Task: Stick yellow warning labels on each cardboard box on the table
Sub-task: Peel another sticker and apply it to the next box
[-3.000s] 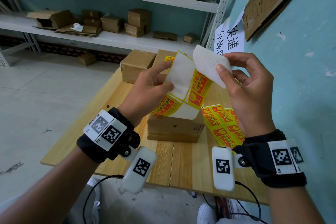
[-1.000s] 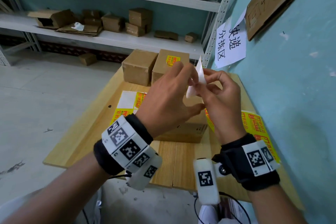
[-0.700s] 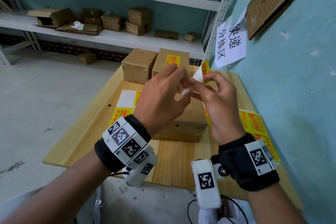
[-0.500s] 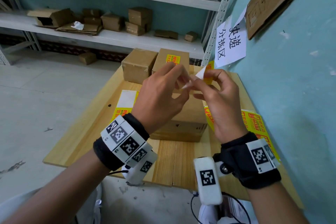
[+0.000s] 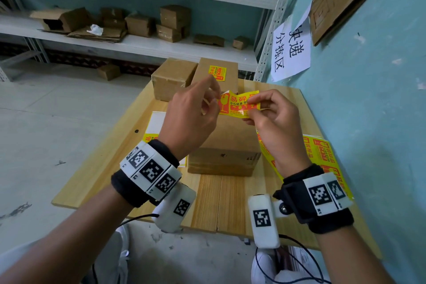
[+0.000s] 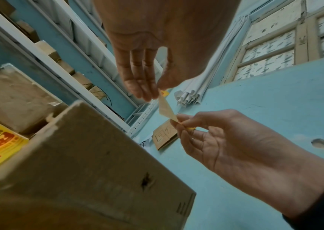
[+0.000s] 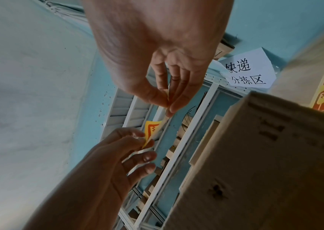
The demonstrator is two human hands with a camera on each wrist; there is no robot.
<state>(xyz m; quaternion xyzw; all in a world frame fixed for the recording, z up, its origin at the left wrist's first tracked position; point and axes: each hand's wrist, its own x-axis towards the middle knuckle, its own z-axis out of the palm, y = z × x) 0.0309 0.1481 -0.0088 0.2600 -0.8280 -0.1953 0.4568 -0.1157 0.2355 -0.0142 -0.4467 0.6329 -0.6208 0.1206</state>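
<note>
I hold the yellow label (image 5: 239,105) stretched over the nearest cardboard box (image 5: 227,138) on the bench (image 5: 230,200), left hand (image 5: 191,117) and right hand (image 5: 274,122) fingers pinching opposite edges, keeping the sticky side clear until I can lay it flat.

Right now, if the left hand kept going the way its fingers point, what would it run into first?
Probably the right hand. The left hand points across the yellow label they both pinch, above the near cardboard box. Depth is unclear; it might pass just beyond those fingertips.
</note>
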